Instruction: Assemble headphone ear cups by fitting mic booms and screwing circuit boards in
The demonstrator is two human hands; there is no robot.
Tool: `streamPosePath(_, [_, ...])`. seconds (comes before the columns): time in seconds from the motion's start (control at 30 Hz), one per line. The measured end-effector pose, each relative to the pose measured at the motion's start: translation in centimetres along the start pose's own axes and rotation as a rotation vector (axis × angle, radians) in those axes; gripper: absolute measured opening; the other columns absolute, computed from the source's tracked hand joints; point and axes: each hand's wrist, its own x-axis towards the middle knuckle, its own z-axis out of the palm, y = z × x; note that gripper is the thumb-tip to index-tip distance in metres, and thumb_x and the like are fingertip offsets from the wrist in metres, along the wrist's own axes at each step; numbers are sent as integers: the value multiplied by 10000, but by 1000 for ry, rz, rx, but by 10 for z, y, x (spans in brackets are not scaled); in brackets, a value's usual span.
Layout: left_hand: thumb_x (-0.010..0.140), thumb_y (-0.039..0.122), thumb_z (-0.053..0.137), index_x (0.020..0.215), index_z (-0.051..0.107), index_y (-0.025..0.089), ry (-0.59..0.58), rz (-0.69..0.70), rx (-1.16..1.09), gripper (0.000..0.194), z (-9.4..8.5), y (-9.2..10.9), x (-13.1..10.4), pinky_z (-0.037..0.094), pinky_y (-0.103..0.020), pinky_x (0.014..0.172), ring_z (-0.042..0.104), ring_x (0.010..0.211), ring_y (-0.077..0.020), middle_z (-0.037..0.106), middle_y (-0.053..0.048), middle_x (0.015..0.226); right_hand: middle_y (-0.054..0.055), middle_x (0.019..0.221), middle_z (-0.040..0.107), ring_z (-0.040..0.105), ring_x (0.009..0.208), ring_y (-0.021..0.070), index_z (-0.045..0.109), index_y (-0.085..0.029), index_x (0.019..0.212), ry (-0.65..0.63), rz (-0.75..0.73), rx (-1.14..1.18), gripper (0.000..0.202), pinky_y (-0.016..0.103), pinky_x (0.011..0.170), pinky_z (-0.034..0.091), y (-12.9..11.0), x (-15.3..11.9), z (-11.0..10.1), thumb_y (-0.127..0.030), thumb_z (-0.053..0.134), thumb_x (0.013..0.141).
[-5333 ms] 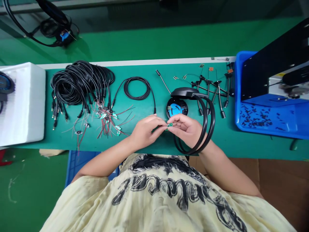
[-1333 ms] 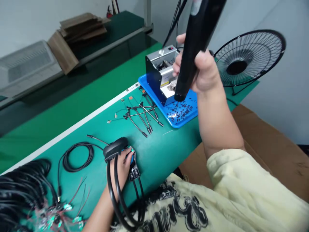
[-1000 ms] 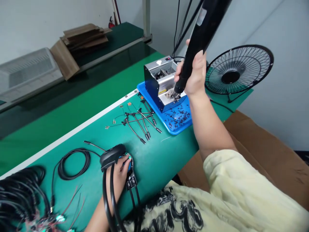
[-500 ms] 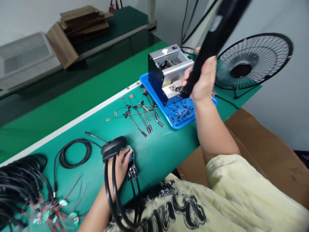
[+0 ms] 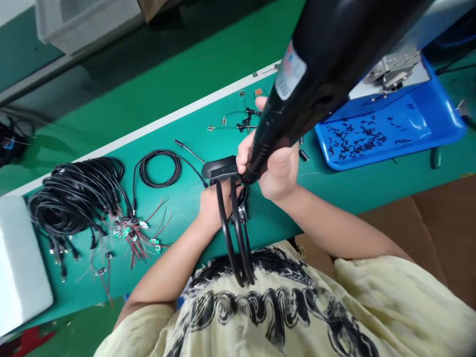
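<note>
The right hand [image 5: 275, 168] grips a black electric screwdriver [image 5: 320, 64], tip down at the headset [image 5: 223, 171] on the green bench [image 5: 334, 188]. The left hand [image 5: 211, 203] clasps the headset. Fastening seems in hand; the bit needs steady seating.

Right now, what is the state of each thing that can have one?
Right hand: shut on the black power tool, tip down.
Left hand: on the headset, grip hidden.
Single cable: coiled, lying flat.
Cable bundle: heaped together.
Blue tray: strewn with small black pieces.
</note>
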Motion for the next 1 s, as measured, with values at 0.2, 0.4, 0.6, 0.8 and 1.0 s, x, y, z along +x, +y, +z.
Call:
streamPosePath(0.2, [926,320,558,1002,706,214,32,41,-2,198,-2,2,2,524,-314,782,685,906,-217,730,-57,972,-9,739,520,558,566,148,235,-284,1362,1,-36,49,780,314,565,538,9,-2,6,-836,236,811])
streamPosePath(0.4, [920,320,570,1011,713,223,30,16,13,195,-2,3,2,517,-300,737,688,873,-212,729,-60,975,19,773,566,594,605,158,303,-264,1377,-49,10,-34,821,312,579,540,14,-4,4,-844,178,809])
streamPosePath(0.6, [924,304,562,983,707,197,6,29,26,190,-1,0,3,517,-288,749,686,860,-204,726,-66,927,3,737,602,629,647,171,355,-260,1315,-63,10,25,830,342,638,574,19,-3,3,-875,304,761])
streamPosePath(0.8, [929,307,560,973,705,211,26,32,-5,179,1,-1,2,514,-284,808,685,906,-193,730,-41,955,-42,688,547,585,568,136,374,-282,1245,-46,-155,220,629,303,545,529,28,2,8,-765,385,841])
streamPosePath(1.0, [924,303,569,971,705,204,18,8,7,175,-1,3,2,517,-296,801,686,912,-204,730,-51,994,-52,626,542,569,540,134,417,-261,1206,-18,-183,263,579,288,516,501,32,3,8,-710,467,844])
